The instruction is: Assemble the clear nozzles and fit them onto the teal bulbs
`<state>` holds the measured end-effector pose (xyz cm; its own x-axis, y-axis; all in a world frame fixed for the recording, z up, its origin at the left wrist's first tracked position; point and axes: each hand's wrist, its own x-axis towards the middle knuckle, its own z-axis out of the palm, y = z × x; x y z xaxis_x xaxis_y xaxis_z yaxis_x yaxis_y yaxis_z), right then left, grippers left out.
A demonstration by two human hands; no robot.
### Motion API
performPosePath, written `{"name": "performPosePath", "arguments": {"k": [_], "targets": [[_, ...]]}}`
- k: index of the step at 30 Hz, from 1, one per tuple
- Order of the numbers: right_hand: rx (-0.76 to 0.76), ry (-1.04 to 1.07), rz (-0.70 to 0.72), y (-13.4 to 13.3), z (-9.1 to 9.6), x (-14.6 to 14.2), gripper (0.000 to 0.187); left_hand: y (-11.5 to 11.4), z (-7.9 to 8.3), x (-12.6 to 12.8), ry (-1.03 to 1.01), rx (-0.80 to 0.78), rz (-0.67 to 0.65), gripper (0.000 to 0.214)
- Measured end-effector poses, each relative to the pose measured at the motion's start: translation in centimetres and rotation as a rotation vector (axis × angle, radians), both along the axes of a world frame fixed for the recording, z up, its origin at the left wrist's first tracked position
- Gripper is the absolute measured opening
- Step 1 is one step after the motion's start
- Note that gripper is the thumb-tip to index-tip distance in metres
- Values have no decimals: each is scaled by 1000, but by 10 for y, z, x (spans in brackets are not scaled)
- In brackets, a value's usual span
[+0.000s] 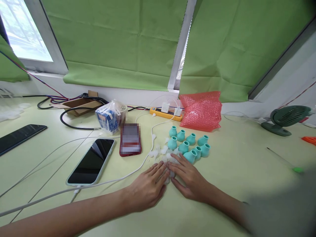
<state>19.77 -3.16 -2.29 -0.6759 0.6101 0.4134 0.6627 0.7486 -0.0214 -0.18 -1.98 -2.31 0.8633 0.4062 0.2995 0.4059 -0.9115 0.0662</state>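
Observation:
Several small translucent white pieces (164,150) lie heaped on the table, partly under my fingers. My left hand (150,184) rests flat against the near left side of the heap, its fingers stretched out. From the right, my right hand (186,174) lies over the pieces with its fingers spread. The fingertips of both hands nearly meet there. Just beyond my right hand stand several turquoise vase-shaped pieces (184,146) with open tops, one of them close to its fingers. What lies beneath my palms is hidden.
A white-edged phone (91,161) and a red-cased phone (130,140) lie to the left, with a white cable (128,173) running past. Behind are a yellow power strip (161,114), a red bubble-wrap bag (201,112) and a plastic-wrapped pack (108,117). A green fan (286,118) stands right.

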Motion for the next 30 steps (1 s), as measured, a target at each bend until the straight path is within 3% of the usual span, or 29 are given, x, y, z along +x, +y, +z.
{"name": "performPosePath", "arguments": {"k": [6,15,18,21,30], "targets": [[13,-29,9,-1,4,-1,40,2,3,-3,-28,-46,-115,36],[24,-5,6,-1,2,-1,34,17,4,-7,-308,54,125,28],[52,29,1,-2,2,-1,30,26,12,-8,-224,150,275,24],[48,29,2,-4,4,-2,29,29,18,-7,-64,145,373,18],[80,62,-19,-6,3,-6,21,30,20,-3,121,64,416,22]]}}
